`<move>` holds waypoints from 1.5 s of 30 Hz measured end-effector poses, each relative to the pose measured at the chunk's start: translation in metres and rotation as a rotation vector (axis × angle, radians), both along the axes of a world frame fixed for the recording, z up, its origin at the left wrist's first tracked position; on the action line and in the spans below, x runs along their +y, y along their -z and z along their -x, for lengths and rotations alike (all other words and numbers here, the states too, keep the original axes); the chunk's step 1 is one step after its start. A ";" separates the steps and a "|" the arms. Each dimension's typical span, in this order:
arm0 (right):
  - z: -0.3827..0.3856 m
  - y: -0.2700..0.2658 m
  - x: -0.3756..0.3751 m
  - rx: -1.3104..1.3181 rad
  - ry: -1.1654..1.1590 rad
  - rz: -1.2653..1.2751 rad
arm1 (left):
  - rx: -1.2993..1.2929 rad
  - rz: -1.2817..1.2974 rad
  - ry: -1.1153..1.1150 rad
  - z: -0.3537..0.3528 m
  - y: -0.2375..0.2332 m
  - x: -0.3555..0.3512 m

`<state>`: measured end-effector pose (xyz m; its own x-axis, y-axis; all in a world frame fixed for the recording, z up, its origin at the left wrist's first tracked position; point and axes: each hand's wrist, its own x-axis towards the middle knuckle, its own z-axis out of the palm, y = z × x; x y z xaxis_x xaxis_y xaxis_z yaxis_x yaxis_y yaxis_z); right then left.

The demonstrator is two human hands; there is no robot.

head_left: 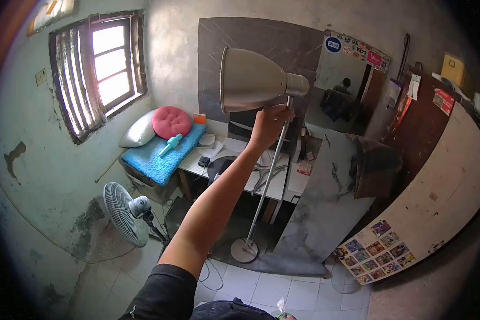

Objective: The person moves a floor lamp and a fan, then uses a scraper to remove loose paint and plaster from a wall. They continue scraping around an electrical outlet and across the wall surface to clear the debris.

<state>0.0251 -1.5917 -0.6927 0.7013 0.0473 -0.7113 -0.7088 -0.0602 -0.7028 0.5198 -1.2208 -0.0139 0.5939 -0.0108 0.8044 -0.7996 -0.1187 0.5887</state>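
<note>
A floor lamp [269, 178] with a slim metal pole stands in front of me, its round base [244, 250] on the dark floor covering. My left hand [273, 121] reaches up at the end of a black sleeve, its fingers closed round the top of the pole just under the large beige lampshade [253, 80]. The shade's wide mouth points left. At the bottom edge only a bit of my right hand [289, 318] shows, beside a small green and white item [281, 306] whose kind I cannot tell.
A standing fan [127, 213] is at left. Behind the lamp is a white desk [229, 146] with cables and a black adapter [204, 161]. A blue towel [157, 160], pink cushion [172, 122] and pillow lie left of it. A leaning marbled panel [317, 197] and cabinet [421, 197] stand right.
</note>
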 end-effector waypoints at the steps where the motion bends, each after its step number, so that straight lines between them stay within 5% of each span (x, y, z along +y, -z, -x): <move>1: -0.010 0.022 0.002 0.070 -0.148 0.183 | 0.022 0.032 -0.030 0.003 -0.001 -0.001; 4: -0.036 0.027 0.009 0.210 -0.293 0.410 | 0.004 0.005 -0.093 -0.005 0.002 0.003; 6: -0.005 0.023 0.007 -0.070 -0.192 0.457 | 0.040 -0.023 -0.120 0.003 -0.006 0.006; 11: -0.084 -0.032 0.042 -0.126 -0.274 0.541 | -0.131 -0.030 -0.216 -0.020 0.009 0.004; 18: -0.205 -0.094 0.103 -0.409 -0.566 0.633 | 0.069 0.120 -0.184 0.000 0.000 -0.003; 20: -0.222 -0.105 0.118 -0.468 -0.609 0.642 | 0.201 0.238 -0.022 0.010 0.002 -0.005; 24: -0.247 -0.129 0.142 -0.571 -0.662 0.644 | 0.287 0.165 -0.056 0.011 -0.001 -0.004; 25: -0.250 -0.132 0.144 -0.592 -0.675 0.644 | 0.279 0.128 -0.091 0.005 0.003 -0.005; 27: -0.255 -0.144 0.150 -0.637 -0.705 0.639 | -0.265 0.095 -0.303 -0.001 0.031 -0.010; 30: -0.264 -0.154 0.167 -0.702 -0.761 0.616 | -0.048 -0.030 -0.173 0.029 0.122 -0.001; 33: -0.270 -0.158 0.189 -0.760 -0.824 0.586 | 0.083 -0.195 -0.235 0.132 0.246 0.021; 34: -0.274 -0.160 0.198 -0.778 -0.838 0.575 | 0.268 -0.283 -0.069 0.174 0.294 0.042; 37: -0.277 -0.159 0.234 -0.813 -0.916 0.546 | 1.008 -0.684 -0.055 0.340 0.453 0.106; 39: -0.280 -0.164 0.267 -0.842 -0.959 0.541 | 1.179 -0.590 -0.102 0.451 0.526 0.149; 41: -0.275 -0.165 0.300 -0.858 -1.013 0.545 | 1.453 -0.133 -0.154 0.528 0.497 0.191; 43: -0.264 -0.164 0.338 -0.859 -1.075 0.543 | 1.419 -0.115 -0.283 0.581 0.485 0.221; 45: -0.247 -0.159 0.377 -0.855 -1.133 0.541 | 1.388 0.245 -0.472 0.618 0.453 0.247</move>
<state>0.2718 -1.2147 -0.5333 0.6738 0.7022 -0.2300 0.4835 -0.6543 -0.5814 -0.0981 -0.9739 -0.4674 0.7798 0.4452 -0.4402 0.4864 0.0118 0.8736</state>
